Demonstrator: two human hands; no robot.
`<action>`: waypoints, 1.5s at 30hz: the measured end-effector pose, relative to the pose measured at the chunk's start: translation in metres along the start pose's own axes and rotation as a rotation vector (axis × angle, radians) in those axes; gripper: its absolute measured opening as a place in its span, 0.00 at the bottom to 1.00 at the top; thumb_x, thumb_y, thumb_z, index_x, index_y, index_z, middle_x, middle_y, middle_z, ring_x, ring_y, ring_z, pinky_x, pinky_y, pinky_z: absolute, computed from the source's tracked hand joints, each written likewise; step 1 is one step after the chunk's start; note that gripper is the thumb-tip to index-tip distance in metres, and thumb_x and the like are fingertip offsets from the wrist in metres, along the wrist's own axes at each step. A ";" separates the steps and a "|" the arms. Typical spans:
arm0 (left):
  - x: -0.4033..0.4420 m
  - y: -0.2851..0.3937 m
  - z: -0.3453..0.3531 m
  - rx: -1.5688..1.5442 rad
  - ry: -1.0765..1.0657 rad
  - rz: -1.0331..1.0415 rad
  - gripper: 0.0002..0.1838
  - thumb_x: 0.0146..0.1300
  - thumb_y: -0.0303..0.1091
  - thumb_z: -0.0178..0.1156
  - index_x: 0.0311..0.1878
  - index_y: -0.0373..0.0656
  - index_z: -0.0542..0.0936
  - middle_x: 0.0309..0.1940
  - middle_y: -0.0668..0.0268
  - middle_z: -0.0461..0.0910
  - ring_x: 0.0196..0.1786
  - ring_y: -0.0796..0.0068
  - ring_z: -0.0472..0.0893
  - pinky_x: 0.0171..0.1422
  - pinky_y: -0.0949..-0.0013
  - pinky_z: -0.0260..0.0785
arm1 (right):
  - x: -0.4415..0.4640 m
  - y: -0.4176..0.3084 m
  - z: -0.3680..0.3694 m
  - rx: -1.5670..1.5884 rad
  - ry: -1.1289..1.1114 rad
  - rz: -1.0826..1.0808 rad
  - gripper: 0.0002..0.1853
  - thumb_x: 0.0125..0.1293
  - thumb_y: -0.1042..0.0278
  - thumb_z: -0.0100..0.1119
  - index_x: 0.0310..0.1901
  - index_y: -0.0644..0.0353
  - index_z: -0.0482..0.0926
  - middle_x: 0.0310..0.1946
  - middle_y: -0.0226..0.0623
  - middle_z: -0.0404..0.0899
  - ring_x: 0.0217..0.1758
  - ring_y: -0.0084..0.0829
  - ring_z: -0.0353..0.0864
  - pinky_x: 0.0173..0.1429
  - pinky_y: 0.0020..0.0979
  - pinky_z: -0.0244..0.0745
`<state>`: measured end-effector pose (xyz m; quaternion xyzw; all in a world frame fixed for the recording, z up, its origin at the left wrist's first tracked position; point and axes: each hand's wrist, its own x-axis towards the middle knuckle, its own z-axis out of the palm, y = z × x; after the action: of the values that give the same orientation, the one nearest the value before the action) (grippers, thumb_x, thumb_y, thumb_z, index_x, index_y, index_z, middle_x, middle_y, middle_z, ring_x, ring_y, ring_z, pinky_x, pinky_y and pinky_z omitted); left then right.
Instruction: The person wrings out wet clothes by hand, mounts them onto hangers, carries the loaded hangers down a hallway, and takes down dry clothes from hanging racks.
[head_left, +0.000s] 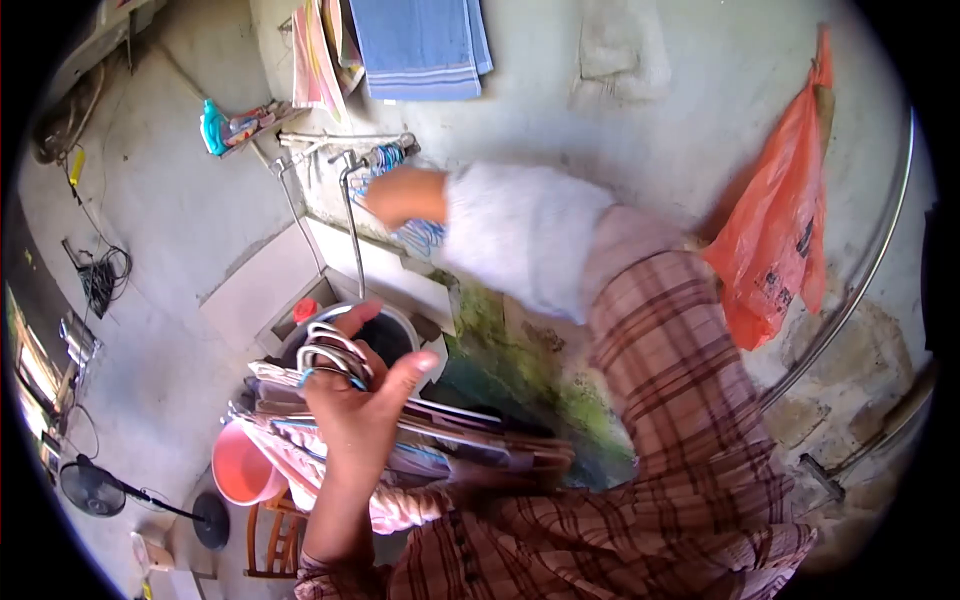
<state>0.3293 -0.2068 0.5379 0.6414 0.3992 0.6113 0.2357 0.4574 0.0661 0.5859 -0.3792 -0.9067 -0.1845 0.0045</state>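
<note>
My left hand (350, 405) is closed around the hooks of several clothes hangers (335, 350), its thumb sticking out to the right. Below the hooks, garments (430, 450) in pink, grey and dark tones hang on these hangers, partly hidden by my forearm. My right hand (405, 197), blurred by motion and with its fingers unclear, reaches toward the wall. It is at a bunch of blue wire hangers (420, 235) hung by the pipe near the tap (350, 170); whether it grips any cannot be seen. A pale sleeve cover (525, 235) wraps my right forearm.
Beneath the tap stands a bucket (400, 330). A pink bucket (243, 465), a wooden stool (272, 540) and a fan (95, 487) are lower left. Towels (420, 45) hang above; a red plastic bag (775, 220) hangs right. A shelf holds a blue bottle (211, 128).
</note>
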 end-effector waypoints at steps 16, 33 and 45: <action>0.013 -0.030 -0.028 -0.119 0.282 -0.122 0.07 0.58 0.31 0.66 0.34 0.38 0.80 0.17 0.76 0.71 0.17 0.88 0.65 0.21 0.80 0.54 | -0.069 -0.136 0.029 1.756 -0.096 -0.248 0.14 0.56 0.66 0.63 0.44 0.60 0.80 0.45 0.35 0.80 0.48 0.27 0.74 0.59 0.32 0.67; 0.036 -0.011 0.016 -0.245 0.198 -0.148 0.10 0.63 0.34 0.64 0.39 0.36 0.82 0.17 0.76 0.69 0.18 0.89 0.64 0.22 0.81 0.53 | -0.297 -0.047 -0.110 0.874 0.788 0.482 0.15 0.64 0.56 0.61 0.42 0.59 0.72 0.23 0.32 0.74 0.27 0.23 0.72 0.30 0.29 0.68; 0.039 -0.016 -0.007 -0.156 0.384 -0.156 0.14 0.64 0.40 0.63 0.42 0.37 0.82 0.14 0.74 0.69 0.15 0.88 0.63 0.19 0.80 0.50 | -0.306 0.098 -0.303 0.861 1.262 -0.281 0.12 0.68 0.67 0.50 0.47 0.65 0.78 0.42 0.37 0.81 0.44 0.29 0.79 0.50 0.29 0.72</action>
<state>0.3160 -0.1682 0.5496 0.4602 0.4367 0.7311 0.2511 0.7029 -0.1832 0.8554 -0.0487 -0.7639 0.0039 0.6435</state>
